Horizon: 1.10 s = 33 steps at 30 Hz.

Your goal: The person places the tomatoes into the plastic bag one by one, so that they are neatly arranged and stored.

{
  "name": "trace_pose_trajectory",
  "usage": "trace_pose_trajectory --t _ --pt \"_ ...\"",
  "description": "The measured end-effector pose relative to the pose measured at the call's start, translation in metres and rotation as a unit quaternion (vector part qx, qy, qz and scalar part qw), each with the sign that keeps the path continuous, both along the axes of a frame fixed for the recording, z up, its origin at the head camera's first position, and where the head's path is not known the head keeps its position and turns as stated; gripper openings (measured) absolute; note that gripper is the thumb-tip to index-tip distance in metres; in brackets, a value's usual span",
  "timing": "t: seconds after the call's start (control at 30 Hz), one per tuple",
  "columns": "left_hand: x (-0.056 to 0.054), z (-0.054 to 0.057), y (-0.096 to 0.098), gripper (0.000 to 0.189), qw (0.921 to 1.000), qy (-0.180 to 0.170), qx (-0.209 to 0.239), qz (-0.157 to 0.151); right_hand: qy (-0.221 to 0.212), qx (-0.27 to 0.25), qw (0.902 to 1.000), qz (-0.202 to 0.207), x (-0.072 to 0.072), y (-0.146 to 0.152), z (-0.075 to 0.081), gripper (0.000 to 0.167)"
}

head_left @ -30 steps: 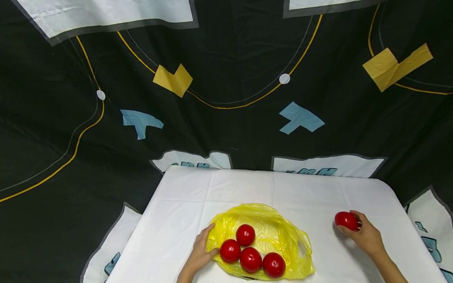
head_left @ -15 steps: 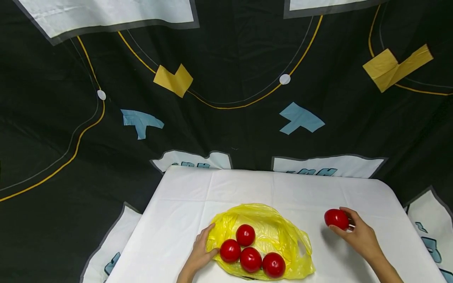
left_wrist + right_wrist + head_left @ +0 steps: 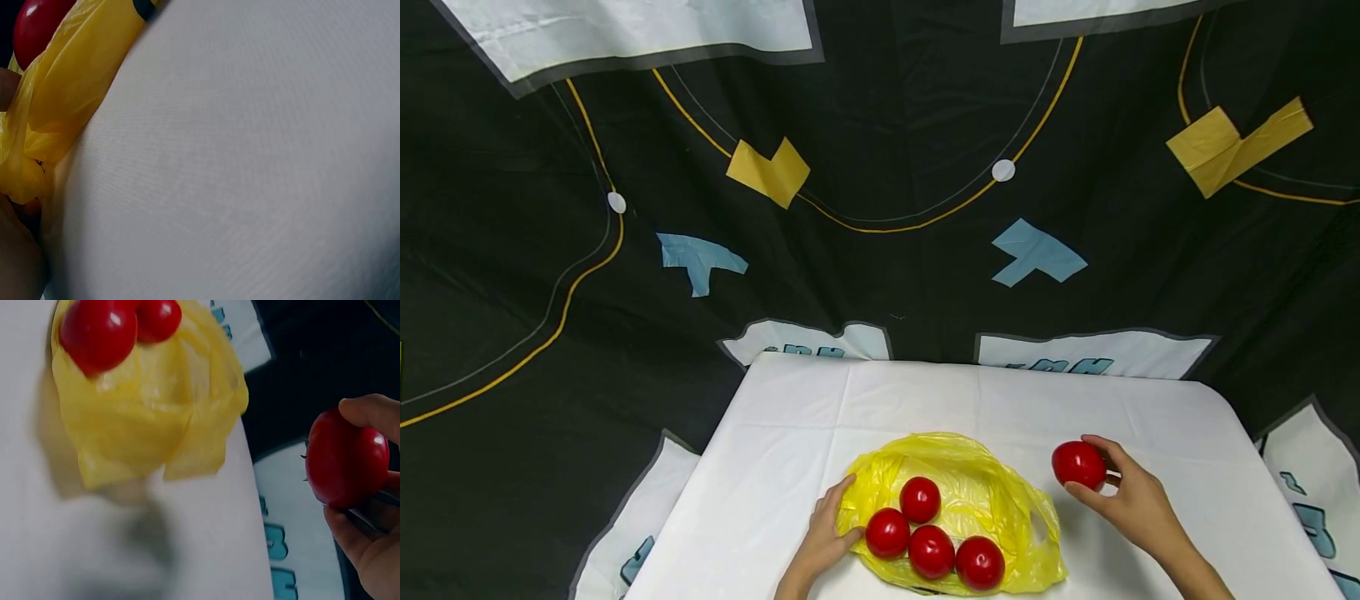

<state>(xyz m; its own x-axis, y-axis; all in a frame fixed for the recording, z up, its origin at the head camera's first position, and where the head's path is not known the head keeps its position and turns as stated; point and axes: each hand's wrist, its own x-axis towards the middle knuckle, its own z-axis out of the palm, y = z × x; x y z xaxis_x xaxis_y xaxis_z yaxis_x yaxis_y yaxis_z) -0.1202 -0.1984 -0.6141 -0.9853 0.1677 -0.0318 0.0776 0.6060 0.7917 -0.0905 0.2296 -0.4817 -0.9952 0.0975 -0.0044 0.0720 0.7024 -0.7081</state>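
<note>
In the head view my right hand [image 3: 1138, 504] grips a red tomato [image 3: 1077, 465] above the table, a little right of the yellow plastic bag [image 3: 1033, 500]. The right wrist view shows that tomato [image 3: 347, 459] between thumb and fingertips, small stem leaves on its side. My left hand [image 3: 826, 537] holds the bag's left edge, thumb toward its opening. The left wrist view has yellow plastic [image 3: 75, 81] bunched between the fingers. Several tomatoes lie in the bag's open mouth, such as an upper one [image 3: 920, 499] and a right one [image 3: 980, 562].
A white cloth covers the table [image 3: 790, 408]. Its far edge meets a black backdrop [image 3: 865, 283] with yellow lines and blue and gold patches. White printed panels [image 3: 1097, 354] show behind the table and at its sides.
My right hand has moved left with the tomato, from the table's right side to near the bag. The left hand, the bag and its tomatoes have stayed put.
</note>
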Motion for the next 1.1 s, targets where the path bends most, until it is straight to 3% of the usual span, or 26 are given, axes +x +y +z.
trace_pose_trajectory --t 0.23,0.4,0.77,1.1 --pt "0.0 0.001 0.001 0.081 0.9999 0.011 -0.006 -0.004 0.032 0.001 0.999 0.03 0.002 -0.026 0.004 0.076" --pt "-0.001 0.001 0.001 0.081 0.9999 0.004 -0.009 -0.002 0.027 -0.017 0.9983 0.049 0.004 -0.042 0.003 0.074" --pt "-0.001 0.0 0.001 0.082 1.0 0.0 -0.009 0.003 0.021 -0.08 0.9934 0.079 0.009 -0.074 -0.008 0.068" --pt "-0.001 -0.001 0.0 0.081 0.9999 0.012 -0.007 -0.001 0.009 -0.076 0.9874 0.138 0.01 -0.099 -0.025 0.071"
